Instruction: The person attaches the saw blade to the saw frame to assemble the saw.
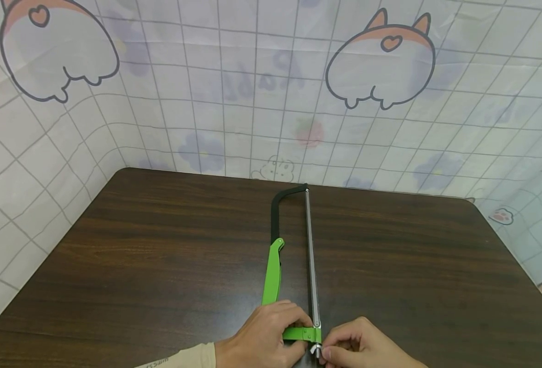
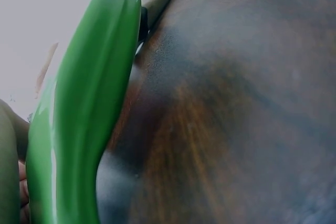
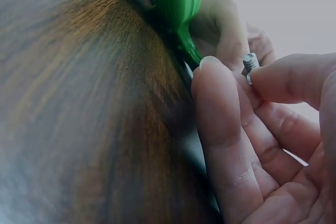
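A hacksaw with a green handle (image 1: 272, 276) and a black front frame (image 1: 275, 220) lies on the table. Its straight metal blade side (image 1: 311, 255) runs from the far tip back to a green end bracket (image 1: 302, 334). My left hand (image 1: 268, 332) grips the saw by its handle end, fingers curled over the green part. At the near end of the bracket, the thumb and fingers of my right hand (image 1: 360, 347) pinch a small metal wing nut (image 1: 316, 349). Its threaded bolt (image 3: 250, 63) shows beside the thumb in the right wrist view. The fingers partly hide the nut.
The dark wood-grain table (image 1: 160, 245) has rounded far corners. A white grid-patterned cloth (image 1: 234, 76) with cartoon drawings hangs behind it and along both sides. The saw's tip reaches near the table's far edge.
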Action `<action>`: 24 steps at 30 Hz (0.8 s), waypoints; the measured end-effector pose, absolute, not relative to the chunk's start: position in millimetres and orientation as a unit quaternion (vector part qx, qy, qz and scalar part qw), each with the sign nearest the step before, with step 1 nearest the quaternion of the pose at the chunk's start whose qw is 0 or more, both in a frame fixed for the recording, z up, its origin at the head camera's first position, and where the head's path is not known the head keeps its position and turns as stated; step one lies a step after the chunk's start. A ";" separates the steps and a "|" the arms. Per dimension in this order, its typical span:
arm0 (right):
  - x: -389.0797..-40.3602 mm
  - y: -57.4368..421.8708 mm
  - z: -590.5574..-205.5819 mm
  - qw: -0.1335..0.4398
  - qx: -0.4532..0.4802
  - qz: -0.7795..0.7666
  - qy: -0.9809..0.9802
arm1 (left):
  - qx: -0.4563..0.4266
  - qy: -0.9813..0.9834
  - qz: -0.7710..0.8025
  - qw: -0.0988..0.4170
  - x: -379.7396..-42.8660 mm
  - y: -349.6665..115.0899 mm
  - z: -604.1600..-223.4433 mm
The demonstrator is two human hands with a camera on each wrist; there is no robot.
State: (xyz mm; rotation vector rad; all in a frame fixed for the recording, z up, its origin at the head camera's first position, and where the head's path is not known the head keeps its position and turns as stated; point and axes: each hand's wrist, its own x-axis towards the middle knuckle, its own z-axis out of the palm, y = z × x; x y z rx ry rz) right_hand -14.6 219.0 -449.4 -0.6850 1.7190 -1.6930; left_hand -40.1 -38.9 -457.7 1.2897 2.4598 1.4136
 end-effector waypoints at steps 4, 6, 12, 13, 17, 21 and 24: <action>-14.6 218.1 -450.4 0.300 -0.272 -0.638 0.655 | 0.412 0.788 0.457 0.019 -39.8 -39.1 -457.0; -14.4 217.7 -450.8 0.298 -0.270 -0.637 0.657 | 0.410 0.788 0.458 0.021 -39.7 -39.1 -456.9; -13.4 216.5 -452.0 0.293 -0.263 -0.633 0.667 | 0.408 0.788 0.461 0.026 -39.2 -39.9 -457.6; -13.4 216.3 -452.1 0.290 -0.264 -0.632 0.669 | 0.407 0.788 0.461 0.026 -39.2 -40.0 -457.8; -13.0 215.6 -451.5 0.284 -0.265 -0.628 0.674 | 0.406 0.789 0.460 0.024 -39.3 -39.8 -458.2; -12.7 214.5 -449.9 0.279 -0.267 -0.624 0.680 | 0.410 0.789 0.456 0.010 -39.3 -39.2 -458.1; -12.8 213.7 -449.2 0.267 -0.277 -0.617 0.687 | 0.417 0.788 0.453 -0.006 -39.3 -39.0 -458.2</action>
